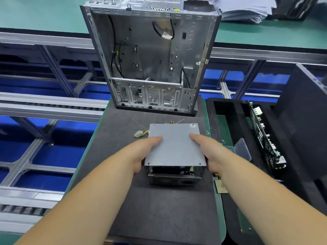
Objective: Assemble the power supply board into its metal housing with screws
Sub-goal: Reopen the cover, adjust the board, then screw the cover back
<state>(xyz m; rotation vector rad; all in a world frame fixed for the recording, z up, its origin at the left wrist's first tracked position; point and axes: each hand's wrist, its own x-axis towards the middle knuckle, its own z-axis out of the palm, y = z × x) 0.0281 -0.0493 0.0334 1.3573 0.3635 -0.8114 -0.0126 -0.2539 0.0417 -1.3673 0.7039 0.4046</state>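
The power supply housing (175,147), a grey metal box with its flat lid uppermost, sits on the dark mat (159,209) near the middle of the tabletop, just in front of an open computer chassis (150,55) that stands at the mat's far edge. The left hand (141,152) grips the box's left side, thumb lying flat on the lid and fingers wrapped down the wall out of sight; the right hand (207,149) mirrors it on the right side, thumb on top. Through the gap at the near end the board's components (173,169) show under the lid, so the lid seems seated but not visibly fastened; small holes sit at its near corners. A white connector (138,134) on coloured wires trails from the far-left corner. To do this step well, I would judge it best to keep both hands pressing evenly, square the lid so its holes line up, and keep the wires clear of the seams before driving any screw. A clear plastic box (242,149) lies by the mat's right edge; whether it holds screws I cannot tell.
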